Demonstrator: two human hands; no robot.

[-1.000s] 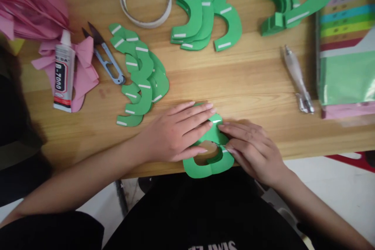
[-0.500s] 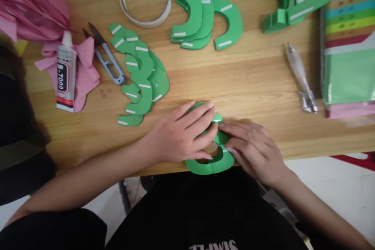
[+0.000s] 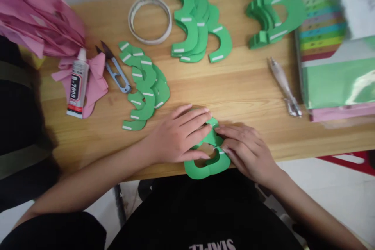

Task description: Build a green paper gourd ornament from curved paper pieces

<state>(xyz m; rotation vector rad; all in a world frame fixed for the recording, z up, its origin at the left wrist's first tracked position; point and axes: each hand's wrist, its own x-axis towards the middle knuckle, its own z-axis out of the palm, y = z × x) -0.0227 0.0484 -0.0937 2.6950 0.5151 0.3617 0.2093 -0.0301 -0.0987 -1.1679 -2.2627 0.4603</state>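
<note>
At the table's front edge lies a scalloped green cutout (image 3: 205,171), several curved lobes joined in a shape with an opening in the middle. My left hand (image 3: 183,134) rests palm down across its left and upper part, fingers stretched out over the green. From the right, my right hand (image 3: 249,148) pinches the cutout's right edge between thumb and fingers, close to a small white strip. The fingers hide part of the cutout. Just beyond my left hand lies an overlapping row of green curved pieces (image 3: 149,103) with white strips.
Further back are stacked green pieces (image 3: 191,35), a tape roll (image 3: 133,19) and more green stacks (image 3: 285,11). Thread snips (image 3: 117,72), a glue tube (image 3: 76,90) and pink wrapped material (image 3: 43,19) are at left. At right lie a pen (image 3: 283,80) and plastic-wrapped coloured sheets (image 3: 336,82).
The view has tilted, so the table's far edge now shows. My fingers stay on the cutout, and a white strip seen between both hands' fingertips no longer shows clearly.
</note>
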